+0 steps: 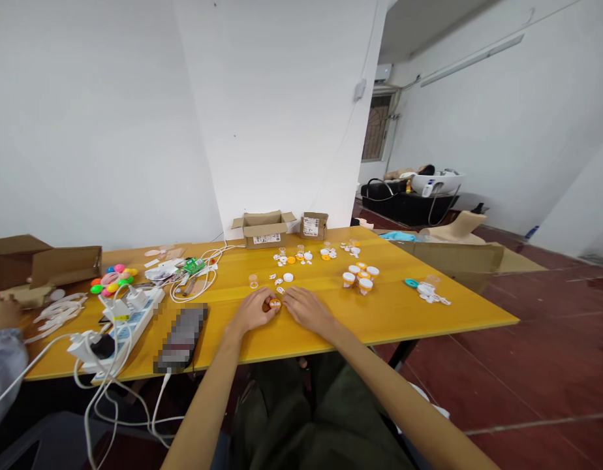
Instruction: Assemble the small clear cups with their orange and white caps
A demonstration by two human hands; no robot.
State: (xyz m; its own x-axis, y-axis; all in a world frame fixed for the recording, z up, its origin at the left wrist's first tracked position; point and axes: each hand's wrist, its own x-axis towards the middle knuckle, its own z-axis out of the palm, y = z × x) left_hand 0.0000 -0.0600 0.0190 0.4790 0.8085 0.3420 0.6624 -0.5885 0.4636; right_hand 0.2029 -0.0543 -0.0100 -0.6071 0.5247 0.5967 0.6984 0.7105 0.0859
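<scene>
Near the table's front edge, my left hand pinches a small round orange piece with white parts inside it. Just to its right is my right hand, fingers bent and close together; its fingertips are partly hidden, and I cannot make out what they hold. Beyond the hands lie small white cut-out pieces and a white round cap. A clear plastic cup stands to the left of these. To the right, several assembled orange-and-white round containers are grouped together.
Farther back lie more white and orange parts, before an open cardboard box and a smaller box. Left are a phone, a power strip with tangled cables, and another person's hand. White pieces lie right.
</scene>
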